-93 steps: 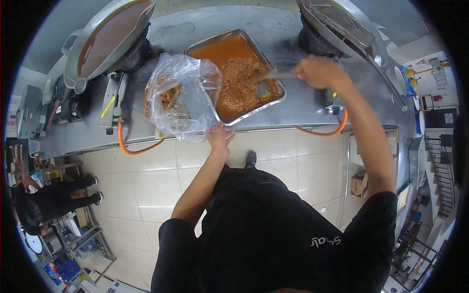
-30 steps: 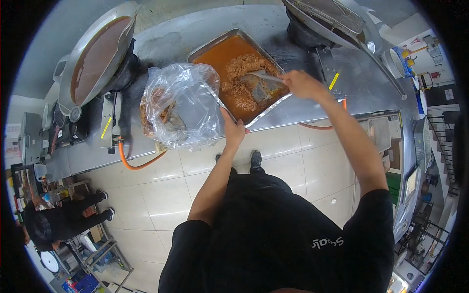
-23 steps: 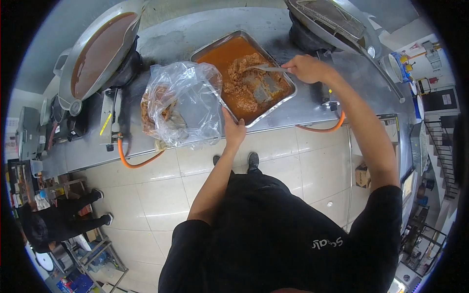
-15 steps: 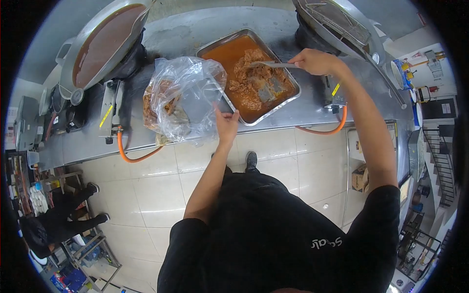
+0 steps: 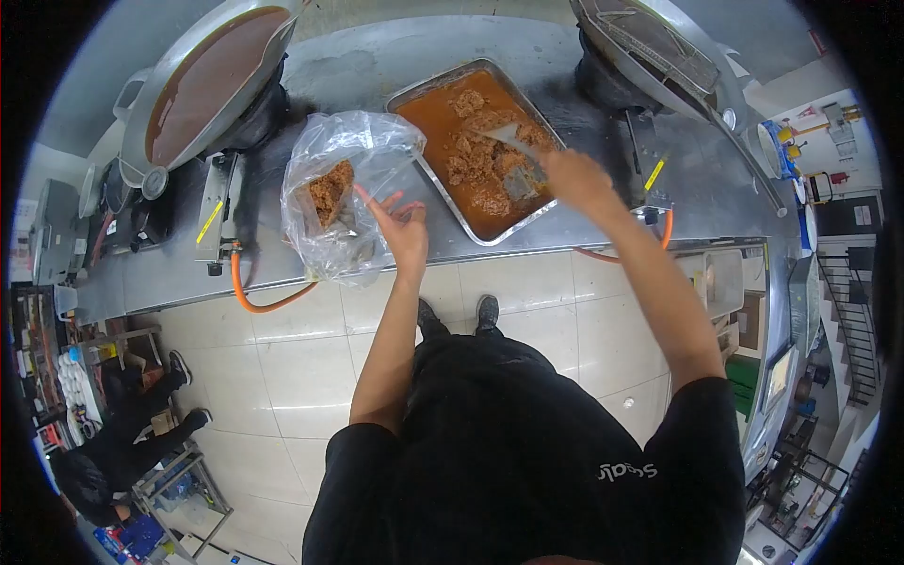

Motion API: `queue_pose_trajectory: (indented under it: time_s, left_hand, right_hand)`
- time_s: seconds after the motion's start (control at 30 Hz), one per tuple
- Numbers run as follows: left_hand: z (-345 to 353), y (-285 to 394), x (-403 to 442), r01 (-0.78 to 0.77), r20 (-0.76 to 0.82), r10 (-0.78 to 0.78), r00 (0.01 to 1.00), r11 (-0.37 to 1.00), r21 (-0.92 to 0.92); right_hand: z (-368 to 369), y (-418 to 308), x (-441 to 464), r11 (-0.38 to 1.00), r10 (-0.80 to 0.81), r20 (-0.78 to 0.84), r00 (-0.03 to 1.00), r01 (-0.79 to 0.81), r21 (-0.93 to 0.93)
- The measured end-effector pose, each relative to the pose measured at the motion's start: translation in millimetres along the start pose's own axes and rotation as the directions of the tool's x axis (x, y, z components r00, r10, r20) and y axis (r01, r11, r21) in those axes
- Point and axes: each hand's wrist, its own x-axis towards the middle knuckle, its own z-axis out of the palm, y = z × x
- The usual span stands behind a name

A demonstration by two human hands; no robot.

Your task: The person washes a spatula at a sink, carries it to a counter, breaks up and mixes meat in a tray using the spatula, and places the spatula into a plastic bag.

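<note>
Our right hand [image 5: 565, 176] is clamped on the spatula [image 5: 513, 139], blade at the brown mixture [image 5: 476, 168] in the metal tray [image 5: 520, 225]; handle grip probably keeps our fingers clean. Left hand [image 5: 405, 234]: fingers apart at the plastic bag [image 5: 350, 243], contact unclear. Bag sits beside tray on the tabletop [image 5: 395, 42], presumably for easy reach.

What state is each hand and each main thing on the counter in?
Left hand: open.
Right hand: closed around a utensil.
Utensil: tilted, blade at the mixture.
Mixture: clumpy, in orange-brown liquid.
Metal tray: flat, partly filled.
Plastic bag: crumpled, brown clumps inside.
Left pan: holding brown liquid.
</note>
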Motion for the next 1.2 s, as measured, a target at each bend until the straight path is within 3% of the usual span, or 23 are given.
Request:
queue_pose_trajectory:
  time_s: [0.2, 0.33, 0.43, 0.6, 0.73, 0.83, 0.93, 1.03, 1.13, 1.2]
  left_hand:
    - [6.3, -10.0, 2.0, 0.069, 0.014, -0.068, 0.998, 0.997, -0.018]
    - [9.3, -13.9, 5.3, 0.070, 0.013, -0.069, 0.998, 0.994, -0.087]
    - [9.5, -24.8, 7.2, 0.135, 0.021, -0.136, 0.990, 0.989, 0.054]
    - [11.9, -65.5, 17.6, 0.115, -0.073, -0.103, 0.992, 0.976, 0.186]
    - [25.3, -79.4, 33.0, 0.149, -0.165, -0.105, 0.981, 0.948, 0.282]
    - [42.4, -74.7, 35.3, 0.005, -0.239, 0.097, 0.966, 0.919, 0.393]
    - [38.4, -76.2, 39.4, -0.104, -0.105, 0.180, 0.978, 0.856, 0.507]
    - [38.5, -76.6, 42.9, -0.064, -0.072, 0.121, 0.990, 0.839, 0.541]
    - [41.4, -72.2, 47.1, -0.176, -0.022, 0.223, 0.975, 0.822, 0.541]
    - [48.4, -64.6, 48.6, -0.160, -0.051, 0.212, 0.976, 0.854, 0.495]
  right_hand:
    - [-3.3, 2.8, -26.1, 0.986, -0.128, -0.026, 0.991, 0.130, 0.103]
    - [2.7, 2.7, -52.3, 0.990, -0.127, -0.012, 0.992, 0.128, 0.060]
    - [1.7, 2.0, -65.5, 0.988, -0.103, 0.037, 0.994, 0.098, 0.121]
    - [-3.8, 23.1, -63.6, 0.960, -0.155, 0.045, 0.987, 0.140, 0.243]
    - [-27.7, 32.1, -52.7, 0.968, -0.148, 0.029, 0.989, 0.139, 0.209]
    - [-53.6, 24.8, -32.7, 0.974, -0.138, 0.035, 0.990, 0.129, 0.186]
    - [-56.7, 19.1, 7.6, 0.987, -0.140, 0.000, 0.990, 0.139, 0.079]
    - [-39.6, 4.3, 47.2, 0.996, -0.094, -0.012, 0.996, 0.094, -0.010]
    - [-33.0, -28.3, 66.9, 1.000, -0.005, 0.041, 0.999, 0.006, -0.021]
    - [-26.1, -38.4, 67.1, 0.999, 0.042, 0.096, 0.994, -0.040, -0.020]
